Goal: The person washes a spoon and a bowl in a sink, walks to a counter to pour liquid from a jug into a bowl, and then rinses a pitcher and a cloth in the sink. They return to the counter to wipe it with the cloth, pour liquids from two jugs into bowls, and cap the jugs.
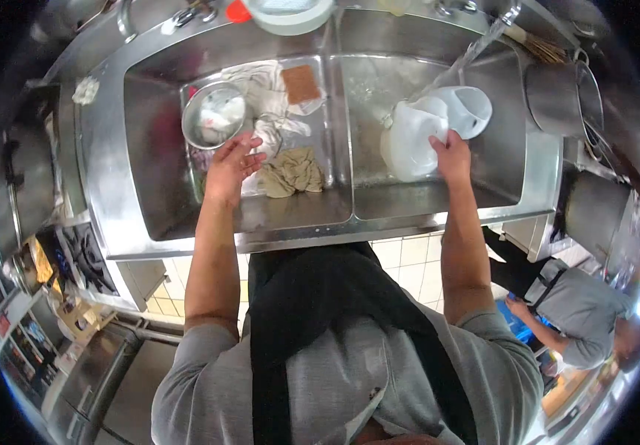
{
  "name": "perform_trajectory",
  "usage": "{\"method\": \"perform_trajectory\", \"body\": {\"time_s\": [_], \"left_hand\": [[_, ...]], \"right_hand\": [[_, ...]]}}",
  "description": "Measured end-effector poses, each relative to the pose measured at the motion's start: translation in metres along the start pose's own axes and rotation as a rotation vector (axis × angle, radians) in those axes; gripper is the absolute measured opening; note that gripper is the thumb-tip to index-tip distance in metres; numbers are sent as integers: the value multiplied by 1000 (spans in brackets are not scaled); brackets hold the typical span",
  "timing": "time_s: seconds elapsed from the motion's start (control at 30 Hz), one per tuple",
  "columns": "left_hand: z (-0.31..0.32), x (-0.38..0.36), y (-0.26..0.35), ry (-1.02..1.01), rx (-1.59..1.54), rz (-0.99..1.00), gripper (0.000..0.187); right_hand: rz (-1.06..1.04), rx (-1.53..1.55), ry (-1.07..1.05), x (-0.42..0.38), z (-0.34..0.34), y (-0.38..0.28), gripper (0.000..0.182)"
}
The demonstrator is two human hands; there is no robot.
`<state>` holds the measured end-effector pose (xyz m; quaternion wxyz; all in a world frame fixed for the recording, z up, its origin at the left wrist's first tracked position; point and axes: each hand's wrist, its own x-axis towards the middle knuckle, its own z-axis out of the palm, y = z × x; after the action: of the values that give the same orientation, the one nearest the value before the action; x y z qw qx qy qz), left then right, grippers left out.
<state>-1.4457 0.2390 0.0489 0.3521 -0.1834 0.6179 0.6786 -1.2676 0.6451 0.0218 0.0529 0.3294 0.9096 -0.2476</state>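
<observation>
Steel sink (290,239), jug (411,144) (plain white) in the right grip (452,154).

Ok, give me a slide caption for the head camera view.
Over a double sink, the right hand holds a white plastic jug while the left hand is near a metal bowl.
</observation>
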Motion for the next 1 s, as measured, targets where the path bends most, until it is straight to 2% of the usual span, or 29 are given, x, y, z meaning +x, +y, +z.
{"method": "perform_trajectory", "body": {"time_s": [0.07, 0.1, 0.13, 0.17, 0.2, 0.27, 0.3, 0.33, 0.4, 0.43, 0.47, 0.53, 0.57, 0.63, 0.67, 0.7, 0.73, 0.77, 0.8, 0.83, 0.9, 0.97, 1.0], "left_hand": [[-35, 27, -20, 25, -39, 17, 35], [-51, 38, -29, 118, -26, 44, 38], [-62, 45, -32, 212, -12, 70, 41], [-68, 50, -27, 324, 51, 27, 50], [-75, 56, -25, 336, 47, 30, 50], [-96, 78, -34, 490, -38, 34, 55], [-111, 96, -35, 455, -169, -74, 53], [-119, 110, -40, 459, -179, -73, 53], [-129, 130, -44, 355, -253, -177, 56], [-125, 135, -44, 476, -167, -202, 41], [-139, 150, -50, 480, -178, -205, 41], [-185, 205, -92, 291, 594, -143, 21], [-210, 239, -123, 325, 1054, -21, 17], [-176, 183, -77, 204, 1580, 51, 18], [-156, 151, -49, 163, 1831, 117, 20], [-153, 147, -51, 174, 1629, 99, 22], [-151, 145, -53, 178, 1625, 87, 22], [-147, 144, -55, 271, 1531, 88, 23], [-143, 143, -56, 362, 1436, 90, 24], [-138, 139, -56, 367, 1432, 82, 24], [-125, 128, -56, 218, 1661, 173, 24], [-113, 125, -49, 11, 1153, -98, 43], [-107, 126, -55, 14, 1148, -100, 43]], "right_hand": [[214, 338, 107, -1, 36, 12, 34], [211, 466, 166, 4, 60, 22, 33], [201, 469, 153, 5, 74, 22, 33], [191, 571, 187, 6, 85, 19, 34], [183, 673, 224, 9, 93, 16, 35], [182, 702, 177, 14, 98, 12, 35], [187, 725, 138, 17, 98, 11, 35], [178, 720, 134, 16, 94, 8, 35], [220, 405, 72, 8, 79, 6, 34], [201, 368, 84, 9, 82, 23, 34], [193, 360, 78, 4, 79, 19, 34], [327, 637, 261, -16, 67, 7, 34], [324, 628, 252, -26, 61, -2, 34], [190, 735, 366, -38, 52, -33, 30], [187, 732, 358, -41, 49, -52, 30], [85, 647, 352, -45, 48, -75, 28], [-16, 562, 342, -49, 48, -102, 26], [-113, 565, 283, -54, 47, -134, 24], [-131, 381, 232, -59, 45, -171, 26], [-196, 373, 160, -59, 58, -187, 27], [-250, 268, -13, -47, 86, -206, 33], [-222, 61, -153, -35, 124, -217, 47], [-205, -50, -188, -27, 144, -222, 56]]}}
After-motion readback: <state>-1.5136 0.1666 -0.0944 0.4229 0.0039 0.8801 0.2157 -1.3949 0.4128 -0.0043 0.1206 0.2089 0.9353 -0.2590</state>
